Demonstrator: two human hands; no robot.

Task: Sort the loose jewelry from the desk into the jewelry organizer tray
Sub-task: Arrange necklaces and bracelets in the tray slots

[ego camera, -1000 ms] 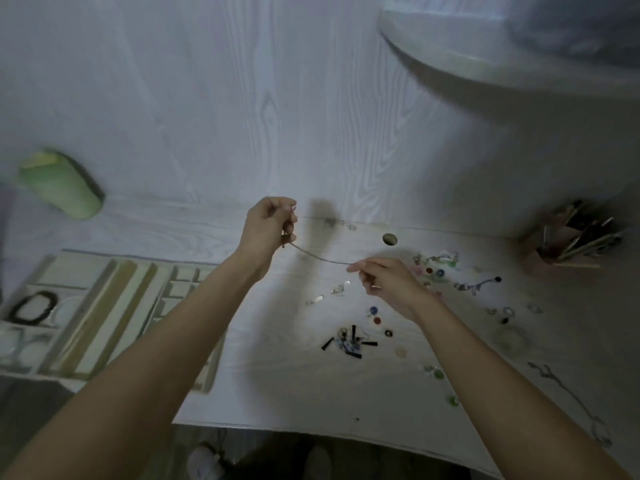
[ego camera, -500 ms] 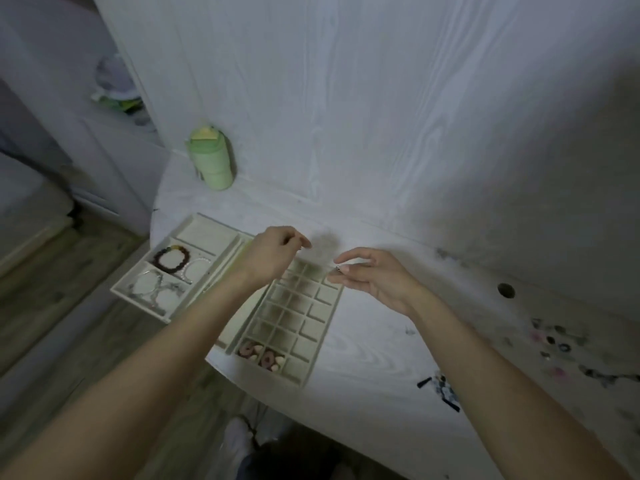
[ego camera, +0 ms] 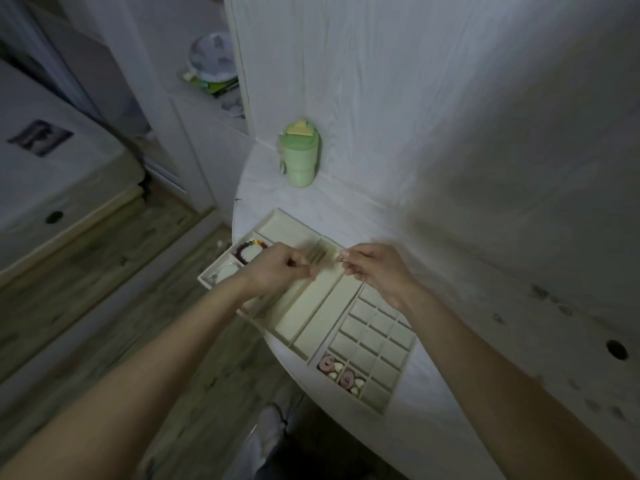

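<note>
Hovering over tray (ego camera: 393,398): left hand (ego camera: 277,271) curled, right hand (ego camera: 372,268) pinching something small, item unclear; green cup (ego camera: 300,157) behind; beaded bracelet (ego camera: 250,250) partly hidden by left hand

No legible text anywhere.

The scene is dim and flat, with a cool grey cast and no glare; the brightest patch lies on the pale wall panel above the green cup (ego camera: 300,156), while the wall and surface (ego camera: 467,368) to the right of the cup sink into broad soft shadow. Motion blur smears the two hands (ego camera: 277,271) below the cup and streaks the wall's grain. Wide-angle distortion bends the forearms and the floor boards left of the cup, and focus is soft throughout.
</note>
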